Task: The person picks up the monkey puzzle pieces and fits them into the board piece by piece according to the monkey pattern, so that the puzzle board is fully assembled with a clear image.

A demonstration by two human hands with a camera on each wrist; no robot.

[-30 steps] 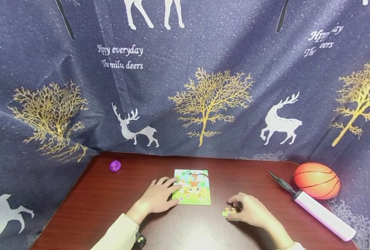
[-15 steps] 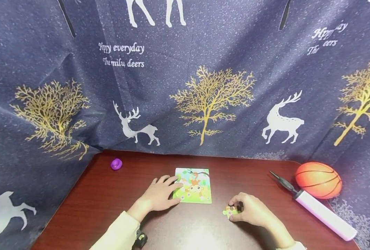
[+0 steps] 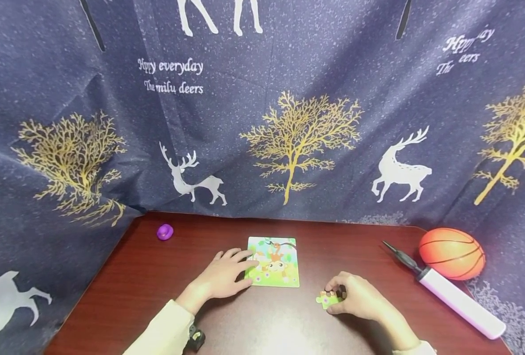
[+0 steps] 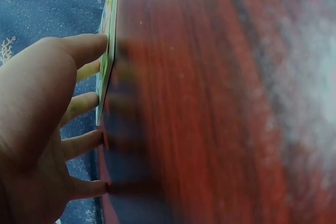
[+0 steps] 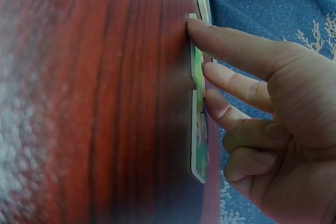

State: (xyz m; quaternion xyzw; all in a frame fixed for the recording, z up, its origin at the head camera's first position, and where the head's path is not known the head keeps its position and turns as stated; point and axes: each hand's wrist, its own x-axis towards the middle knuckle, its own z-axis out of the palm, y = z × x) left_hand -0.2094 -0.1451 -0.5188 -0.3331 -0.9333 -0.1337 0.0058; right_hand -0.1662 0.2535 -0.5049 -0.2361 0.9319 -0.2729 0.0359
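A square puzzle (image 3: 284, 276) with a monkey picture lies flat on the table. My left hand (image 3: 224, 276) rests at its left side, fingers spread. In the left wrist view, the thumb and some fingertips touch the puzzle's edge (image 4: 108, 61), while the lower fingers reach the tabletop. To the right, my right hand (image 3: 355, 296) pinches a green puzzle piece (image 3: 326, 300) between thumb and fingers, low at the tabletop. From the right wrist, the thumb lies on the piece's edge (image 5: 195, 69); another green edge (image 5: 197, 140) shows nearer, possibly a second piece.
An orange basketball-patterned ball (image 3: 452, 254) sits at the table's right edge, beside a hand pump (image 3: 459, 301) with a white barrel. A small purple object (image 3: 165, 231) lies at the far left. Dark blue printed cloth (image 3: 244, 148) hangs behind the table.
The green piece shows more of its face in the right fingers and has turned slightly. The left hand stays on the puzzle. The head view has shifted slightly.
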